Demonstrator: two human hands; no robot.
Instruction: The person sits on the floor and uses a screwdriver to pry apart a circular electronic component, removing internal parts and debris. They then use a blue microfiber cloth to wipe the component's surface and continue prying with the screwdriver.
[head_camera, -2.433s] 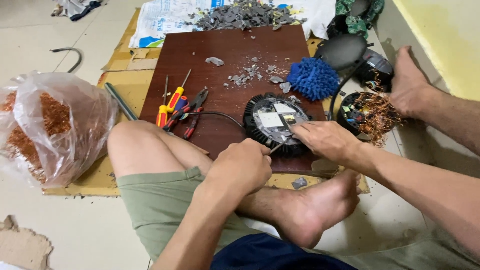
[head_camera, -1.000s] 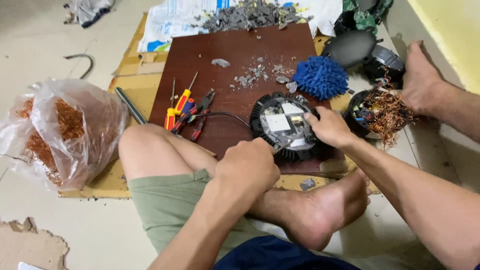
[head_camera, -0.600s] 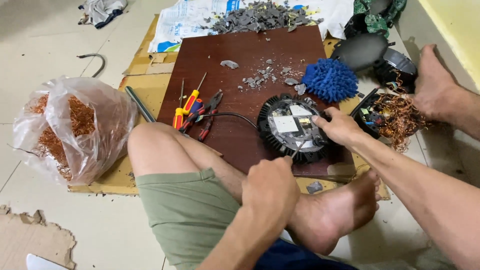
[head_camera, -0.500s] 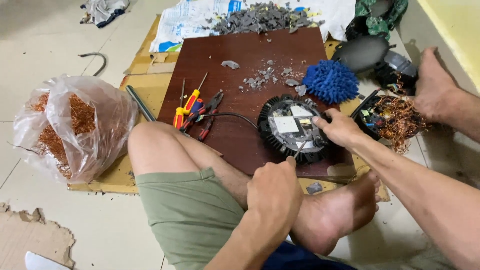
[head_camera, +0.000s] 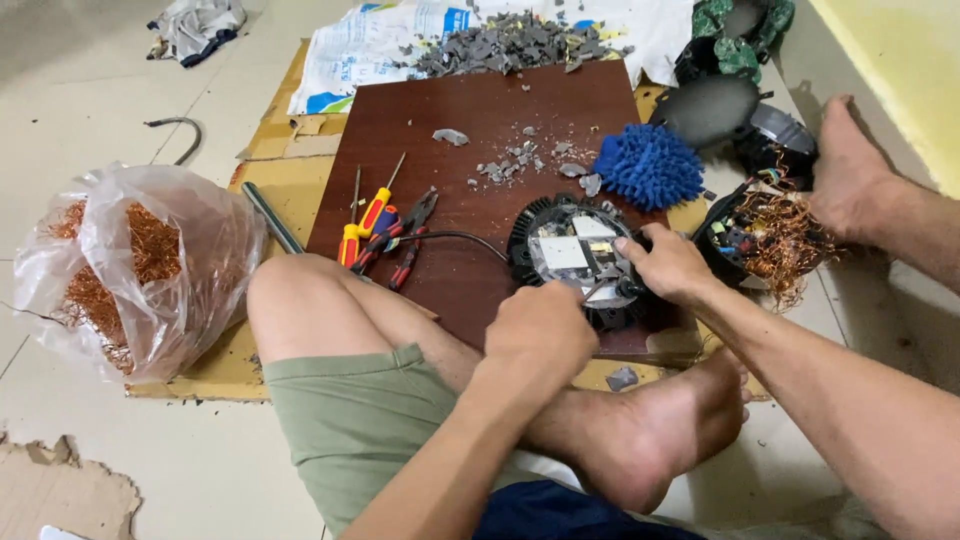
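Nearest to us, our left hand (head_camera: 540, 328) is closed into a fist around a slim metal tool whose tip points into the round black finned housing with an exposed pale circuit board (head_camera: 578, 258). Over the last couple of seconds this hand has stayed low at the near edge of the housing, and only its angle has shifted slightly. Our right hand (head_camera: 668, 265) now lies on the right rim of the housing, fingers curled over the edge and pressing it down; a moment ago it sat a little further back along that rim. We judge that the housing is being steadied while the tool works at the board, so the prying is under way and nothing has yet come free.

The housing rests on the dark brown wooden board (head_camera: 470, 120), at its near right corner. To its left lie the red and yellow handled screwdrivers and pliers (head_camera: 385, 228), untouched. Beyond the housing sit a blue shaggy mop head (head_camera: 648, 165) and grey plastic fragments (head_camera: 520, 160). To the right stands a second opened unit tangled with copper wire (head_camera: 765, 235). Far left, a clear plastic bag of copper wire (head_camera: 140, 265) has kept its place.
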